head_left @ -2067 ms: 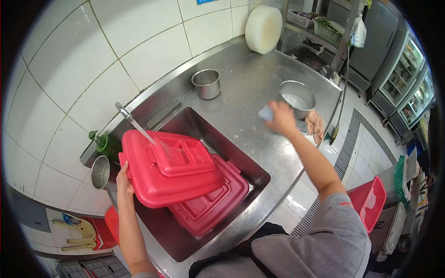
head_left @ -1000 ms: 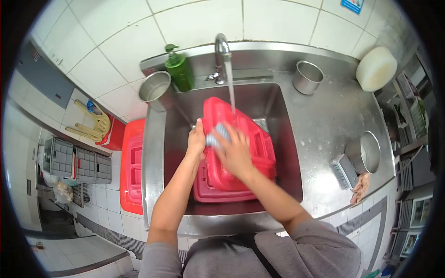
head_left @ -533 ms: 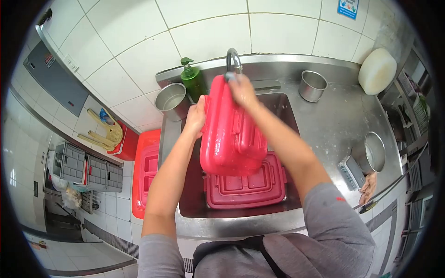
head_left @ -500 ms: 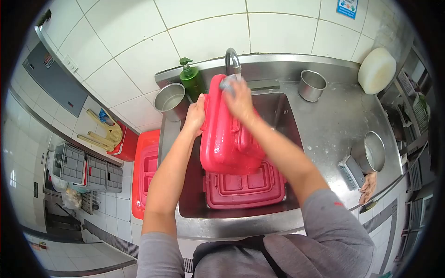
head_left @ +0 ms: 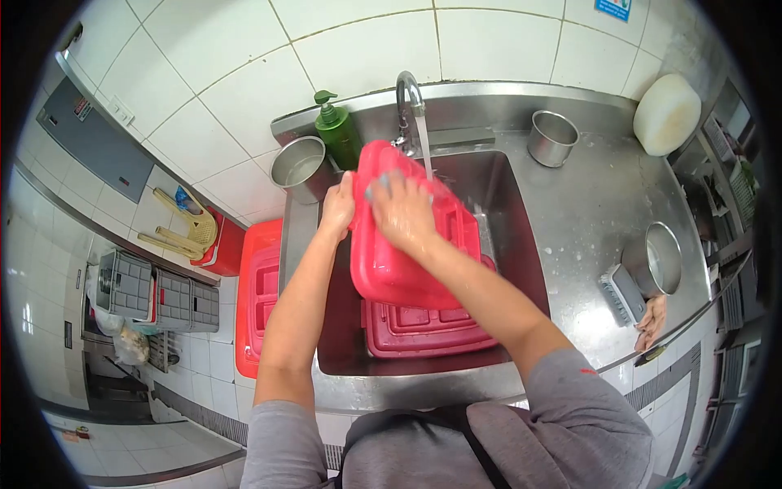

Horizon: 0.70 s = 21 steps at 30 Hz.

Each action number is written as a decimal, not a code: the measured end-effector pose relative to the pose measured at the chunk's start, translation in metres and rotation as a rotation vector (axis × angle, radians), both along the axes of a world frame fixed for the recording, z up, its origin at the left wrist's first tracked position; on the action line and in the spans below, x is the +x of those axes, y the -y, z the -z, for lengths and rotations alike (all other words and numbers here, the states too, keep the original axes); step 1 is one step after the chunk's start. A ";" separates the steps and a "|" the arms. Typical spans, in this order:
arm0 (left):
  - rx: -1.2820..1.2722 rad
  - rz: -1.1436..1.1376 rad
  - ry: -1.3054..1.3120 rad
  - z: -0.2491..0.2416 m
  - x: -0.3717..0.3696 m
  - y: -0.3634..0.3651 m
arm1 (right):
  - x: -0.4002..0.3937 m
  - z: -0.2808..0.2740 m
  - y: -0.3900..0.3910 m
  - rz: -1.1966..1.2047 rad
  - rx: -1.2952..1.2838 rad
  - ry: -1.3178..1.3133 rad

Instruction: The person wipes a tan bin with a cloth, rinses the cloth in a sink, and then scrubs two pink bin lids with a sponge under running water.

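A wet red plastic container point(head_left: 391, 273) is held tilted over the sink point(head_left: 521, 244). My left hand point(head_left: 338, 208) grips its left edge, thumb up. My right hand point(head_left: 401, 213) presses a grey scrubbing pad point(head_left: 376, 187) on the container's face; most of the pad is hidden under the fingers. Water runs from the faucet point(head_left: 410, 94) just behind the container. Below, a red plastic lid point(head_left: 423, 338) lies in the sink, partly covered by the container.
A green pump bottle point(head_left: 337, 130) and a metal pot point(head_left: 301, 167) stand at the sink's back left. On the right counter are a small metal pot point(head_left: 554, 138), a brush point(head_left: 622, 295) and another pot point(head_left: 653, 261). A red tub point(head_left: 248, 326) with red lids sits left.
My right hand has moved down and left across the container with the pad. The container has turned, showing more of its broad face, and the faucet's stream has come into view.
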<state>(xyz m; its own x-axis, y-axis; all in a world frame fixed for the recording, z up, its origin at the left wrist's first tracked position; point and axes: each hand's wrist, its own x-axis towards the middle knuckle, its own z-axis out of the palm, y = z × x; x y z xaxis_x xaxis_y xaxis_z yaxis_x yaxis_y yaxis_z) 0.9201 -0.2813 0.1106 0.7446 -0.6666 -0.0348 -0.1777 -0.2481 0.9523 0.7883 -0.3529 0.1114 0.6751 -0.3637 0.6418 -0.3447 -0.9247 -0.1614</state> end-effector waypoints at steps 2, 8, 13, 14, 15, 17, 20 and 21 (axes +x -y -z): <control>-0.094 -0.068 0.106 0.003 -0.002 -0.013 | 0.000 -0.007 0.008 -0.108 0.093 -0.004; 0.045 0.048 0.402 -0.013 -0.040 -0.066 | 0.043 0.011 0.087 -0.248 0.542 0.275; -0.093 -0.017 -0.003 -0.009 -0.024 -0.057 | 0.012 0.013 0.006 -0.334 0.296 0.435; -0.014 -0.051 -0.260 -0.027 -0.021 -0.046 | 0.005 0.016 -0.015 -0.344 0.171 0.437; 0.043 -0.234 -0.243 -0.021 -0.019 -0.039 | 0.000 0.027 -0.020 -0.340 0.172 0.437; 0.072 -0.214 -0.040 -0.007 -0.027 -0.050 | -0.001 0.053 -0.023 -0.289 0.361 0.301; 0.125 -0.181 0.175 0.015 -0.031 -0.080 | -0.041 0.105 0.021 -0.008 0.809 0.220; 0.080 -0.210 0.128 0.019 -0.033 -0.086 | -0.048 0.146 0.048 0.184 0.514 0.109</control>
